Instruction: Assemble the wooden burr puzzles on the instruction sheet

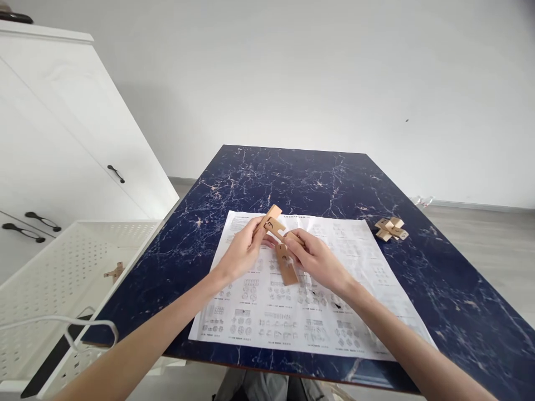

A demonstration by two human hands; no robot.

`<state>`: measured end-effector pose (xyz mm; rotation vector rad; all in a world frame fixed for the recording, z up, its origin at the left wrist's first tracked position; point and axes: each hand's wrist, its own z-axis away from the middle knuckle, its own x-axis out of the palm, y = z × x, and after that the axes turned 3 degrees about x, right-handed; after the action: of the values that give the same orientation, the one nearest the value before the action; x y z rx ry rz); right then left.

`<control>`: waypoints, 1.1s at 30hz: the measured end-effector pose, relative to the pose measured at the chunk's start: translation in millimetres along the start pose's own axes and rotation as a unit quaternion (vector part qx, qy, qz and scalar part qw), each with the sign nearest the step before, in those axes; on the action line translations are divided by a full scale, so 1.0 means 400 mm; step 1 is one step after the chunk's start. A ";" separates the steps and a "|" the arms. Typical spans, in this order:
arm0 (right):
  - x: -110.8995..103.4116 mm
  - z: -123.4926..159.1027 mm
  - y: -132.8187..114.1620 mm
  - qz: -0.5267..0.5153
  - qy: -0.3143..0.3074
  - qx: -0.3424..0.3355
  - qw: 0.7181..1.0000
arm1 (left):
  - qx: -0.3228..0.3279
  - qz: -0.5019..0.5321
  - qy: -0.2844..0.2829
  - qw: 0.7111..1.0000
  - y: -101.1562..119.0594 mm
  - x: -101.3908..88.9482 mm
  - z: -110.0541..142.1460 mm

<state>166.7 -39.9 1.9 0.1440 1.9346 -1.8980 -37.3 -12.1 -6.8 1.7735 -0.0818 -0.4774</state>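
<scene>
Both of my hands meet over a large printed instruction sheet [301, 312] on the dark blue marbled table [301, 178]. My left hand [242, 250] is closed on a notched wooden puzzle bar [270, 218] that points up and to the right. My right hand [313, 259] pinches a second wooden bar [286, 268], which hangs down toward the sheet. The two bars cross and touch between my fingertips. An assembled wooden cross-shaped puzzle [391, 229] lies on the table to the right, apart from both hands.
A white perforated basket [62, 267] stands at the left of the table, with a small wooden piece [113, 272] inside and a white cable [62, 321] draped over it. White cabinets [62, 128] with black handles rise behind the basket. The floor shows at right.
</scene>
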 end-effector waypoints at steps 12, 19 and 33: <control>0.009 -0.016 0.038 -0.006 -0.009 0.030 0.999 | 0.069 -0.166 0.015 0.984 -0.028 0.000 0.003; 0.020 -0.007 0.037 -0.019 -0.005 0.031 0.999 | 0.091 -0.186 -0.021 0.978 -0.032 0.007 0.020; 0.029 0.000 0.029 -0.017 0.008 0.009 1.000 | 0.204 -0.168 -0.011 0.964 -0.031 0.006 0.016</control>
<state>160.5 -41.8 -13.1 0.1321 1.9416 -1.9421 -40.0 -15.4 -20.3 2.2008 0.1163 -0.7665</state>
